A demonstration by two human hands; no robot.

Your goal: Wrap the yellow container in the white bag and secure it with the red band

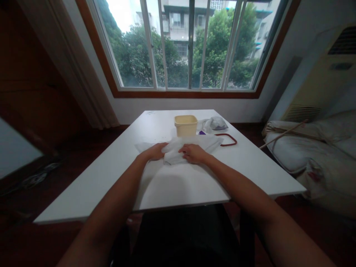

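Observation:
A crumpled white plastic bag (pixel 194 144) lies on the white table (pixel 172 185) in front of me. My left hand (pixel 155 151) rests on its left side with the fingers curled into the plastic. My right hand (pixel 193 152) presses on the bag's near middle, fingers bent and closed on a fold. Both forearms reach in from the bottom of the view.
A pale yellow plastic tub (pixel 185 125) stands behind the bag. A grey-white bundle (pixel 215 123) and a red cord loop (pixel 228 139) lie at the back right. A covered mattress (pixel 314 152) lies on the floor to the right, and a wide window (pixel 189 44) is behind.

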